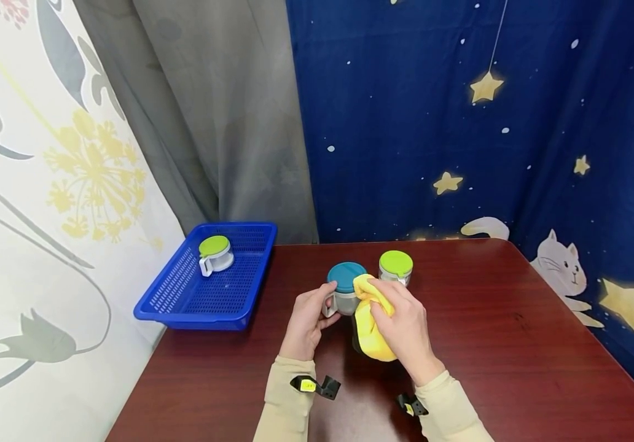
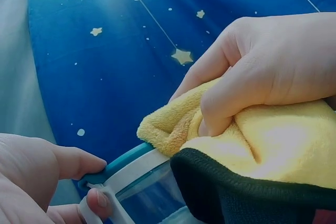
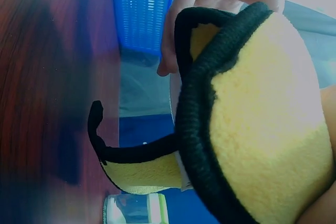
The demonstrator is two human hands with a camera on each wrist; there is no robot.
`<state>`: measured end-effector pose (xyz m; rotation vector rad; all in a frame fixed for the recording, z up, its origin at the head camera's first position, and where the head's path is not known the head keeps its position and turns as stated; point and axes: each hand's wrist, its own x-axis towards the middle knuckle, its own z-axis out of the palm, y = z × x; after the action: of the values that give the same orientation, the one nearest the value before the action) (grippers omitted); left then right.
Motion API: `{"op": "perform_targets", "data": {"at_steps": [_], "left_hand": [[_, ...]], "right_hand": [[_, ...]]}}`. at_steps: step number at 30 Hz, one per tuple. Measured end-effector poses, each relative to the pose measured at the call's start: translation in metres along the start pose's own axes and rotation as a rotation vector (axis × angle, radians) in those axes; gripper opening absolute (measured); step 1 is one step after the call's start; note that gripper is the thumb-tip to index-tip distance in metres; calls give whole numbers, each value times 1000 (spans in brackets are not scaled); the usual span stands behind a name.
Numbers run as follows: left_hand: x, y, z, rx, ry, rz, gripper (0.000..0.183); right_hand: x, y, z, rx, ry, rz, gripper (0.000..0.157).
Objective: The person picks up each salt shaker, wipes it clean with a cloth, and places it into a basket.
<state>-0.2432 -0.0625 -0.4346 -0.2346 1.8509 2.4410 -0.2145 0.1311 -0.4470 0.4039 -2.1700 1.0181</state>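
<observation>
A clear jar with a teal lid (image 1: 347,276) is held above the table by my left hand (image 1: 307,319). Its thumb lies on the lid's edge and its fingers curl around the white handle (image 2: 116,208). My right hand (image 1: 408,316) pinches a yellow cloth (image 1: 375,337) with a dark edge and presses it against the lid and side of the jar. In the right wrist view the cloth (image 3: 268,124) hides most of the jar. Just behind my right hand, a green-lidded jar (image 1: 396,264) stands on the table.
A blue plastic basket (image 1: 262,288) sits at the table's left back, with another green-lidded jar (image 1: 216,252) inside. The reddish-brown table (image 1: 505,344) extends to the right. Curtains hang behind and beside it.
</observation>
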Motion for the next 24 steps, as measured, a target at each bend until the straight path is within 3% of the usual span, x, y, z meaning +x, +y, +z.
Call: {"op": "perform_targets", "data": {"at_steps": [13,20,24], "left_hand": [[0,4,-5,-64,-26,-6,36],[1,15,-10,-77,2,28,36],[-1,21,-13,-68,3,34,35]], "right_hand": [[-9,2,2,17,-14,-29,43],[-17,9,8,-37,-100,-3,37],[-17,8,10,-37,-107,6,37]]}}
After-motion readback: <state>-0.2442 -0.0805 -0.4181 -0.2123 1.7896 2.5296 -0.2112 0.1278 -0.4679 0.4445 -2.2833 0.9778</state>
